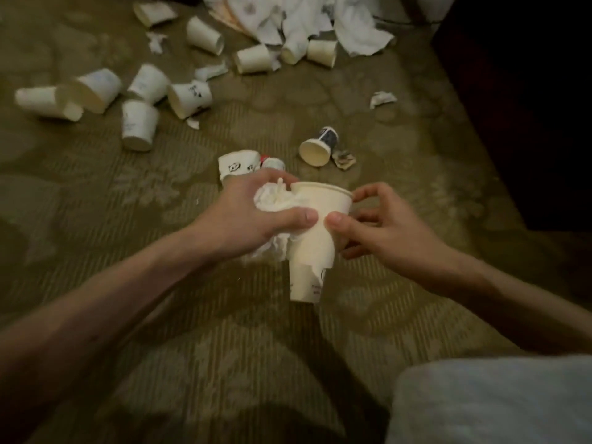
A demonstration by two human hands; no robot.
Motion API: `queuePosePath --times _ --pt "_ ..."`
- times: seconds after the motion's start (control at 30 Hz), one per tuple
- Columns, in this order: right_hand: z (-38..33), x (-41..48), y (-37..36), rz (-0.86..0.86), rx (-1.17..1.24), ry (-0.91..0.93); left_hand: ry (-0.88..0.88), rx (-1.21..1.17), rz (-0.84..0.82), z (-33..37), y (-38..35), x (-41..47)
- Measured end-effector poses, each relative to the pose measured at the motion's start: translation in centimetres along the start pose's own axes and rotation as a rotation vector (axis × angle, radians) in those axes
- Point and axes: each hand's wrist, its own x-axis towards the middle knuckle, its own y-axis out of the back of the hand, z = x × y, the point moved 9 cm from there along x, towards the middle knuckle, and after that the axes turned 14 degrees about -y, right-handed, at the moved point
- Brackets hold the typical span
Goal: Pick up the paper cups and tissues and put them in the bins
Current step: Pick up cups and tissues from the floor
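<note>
A stack of nested white paper cups (312, 238) hangs upright above the carpet at the centre. My left hand (253, 216) grips crumpled white tissues (275, 200) and presses its thumb against the stack's left side. My right hand (381, 222) pinches the top cup, thumb on its wall and a finger at its rim. Several more paper cups lie tipped on the carpet, among them a group at the left (137, 123), a row at the top (253, 59) and a dark-printed one (318, 147). Small tissue scraps (382, 99) lie between them.
A heap of white tissues and cloth (320, 17) sits at the top centre. Dark furniture (528, 91) fills the right side. A grey fabric-covered knee (496, 402) is at the bottom right. A flattened printed cup (238, 166) lies just beyond my left hand.
</note>
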Motion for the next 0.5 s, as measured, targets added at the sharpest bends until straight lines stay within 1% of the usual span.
queuePosePath --times 0.1,0.23,0.33,0.5 --pt "-1.1 -1.0 4.2 0.022 0.138 0.059 -0.082 0.006 -0.02 4.1 -2.1 2.8" --pt "-0.2 -2.9 12.7 0.107 0.153 0.088 -0.182 0.123 -0.118 9.6 -8.8 7.4" --pt "1.9 -5.7 20.5 0.23 0.212 0.088 -0.279 0.173 -0.221 14.5 -16.3 10.9" --pt "6.8 -13.6 33.1 0.507 0.339 0.121 -0.53 0.154 -0.428 22.6 -31.4 14.1"
